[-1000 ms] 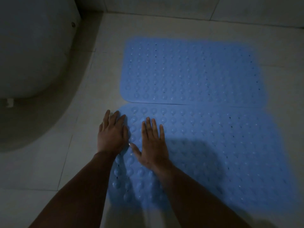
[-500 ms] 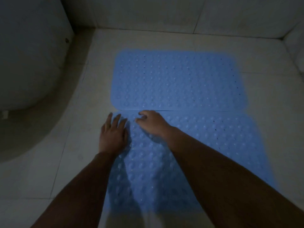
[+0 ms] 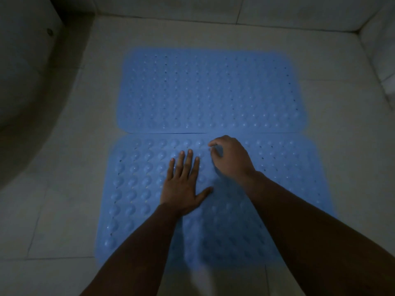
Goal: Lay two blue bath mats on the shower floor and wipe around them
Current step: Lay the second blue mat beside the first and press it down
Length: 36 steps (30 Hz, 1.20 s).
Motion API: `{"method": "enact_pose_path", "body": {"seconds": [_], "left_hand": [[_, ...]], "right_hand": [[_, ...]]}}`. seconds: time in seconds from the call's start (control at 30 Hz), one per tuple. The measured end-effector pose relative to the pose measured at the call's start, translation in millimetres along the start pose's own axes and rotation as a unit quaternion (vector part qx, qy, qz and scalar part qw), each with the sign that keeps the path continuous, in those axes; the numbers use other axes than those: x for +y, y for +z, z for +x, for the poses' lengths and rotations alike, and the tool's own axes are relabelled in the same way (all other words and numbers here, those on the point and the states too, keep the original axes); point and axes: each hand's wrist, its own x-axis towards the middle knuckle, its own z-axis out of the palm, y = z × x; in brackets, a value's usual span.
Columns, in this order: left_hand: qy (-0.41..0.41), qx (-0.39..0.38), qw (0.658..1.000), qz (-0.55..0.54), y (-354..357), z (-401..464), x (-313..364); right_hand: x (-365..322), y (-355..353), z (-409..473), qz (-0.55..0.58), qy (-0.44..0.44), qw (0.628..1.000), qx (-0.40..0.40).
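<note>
You were seating the near mat: left hand pressed flat, right hand curled, its grasp unclear. Next: press remaining cups.

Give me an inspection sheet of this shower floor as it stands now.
Surface: pale tiled floor, dimly lit.
Job's things: far mat and near mat lie flat, long edges meeting; no wiping cloth seen.
Clutter: nothing seen.
Hands: left hand flat on near mat, fingers straight; right hand on near mat by the seam, fingers curled, grip unclear.
Cables: nothing seen.
Surroundings: rounded white fixture at left; tiled wall behind, another at right.
</note>
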Motion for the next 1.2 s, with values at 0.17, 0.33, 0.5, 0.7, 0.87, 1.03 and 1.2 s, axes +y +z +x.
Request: {"method": "enact_pose_path", "body": {"seconds": [0.17,0.33,0.5,0.7,0.87,1.03,1.2], "left_hand": [[-0.005,0.025,1.0,-0.01,0,-1,5],[-0.019,0.019,0.999,-0.016,0,3,4],[-0.064,0.038,0.996,-0.054,-4,7,14],[-0.142,-0.056,0.988,-0.022,-90,60,-3],[-0.113,0.017,0.992,-0.056,-89,57,-15],[-0.099,0.061,0.991,-0.058,-57,38,-14],[-0.1,0.101,0.989,-0.043,-45,34,-25]], "right_hand": [[18,-1,6,0.025,-0.007,0.999,0.031],[21,13,-4,0.037,-0.054,0.997,0.037],[17,4,-6,0.026,-0.03,0.999,-0.005],[-1,-23,1,-0.067,0.067,0.982,-0.165],[-18,3,-19,-0.167,0.045,0.972,-0.16],[-1,58,-49,-0.219,-0.003,0.969,-0.115],[13,70,-61,-0.233,-0.053,0.971,-0.02]]}}
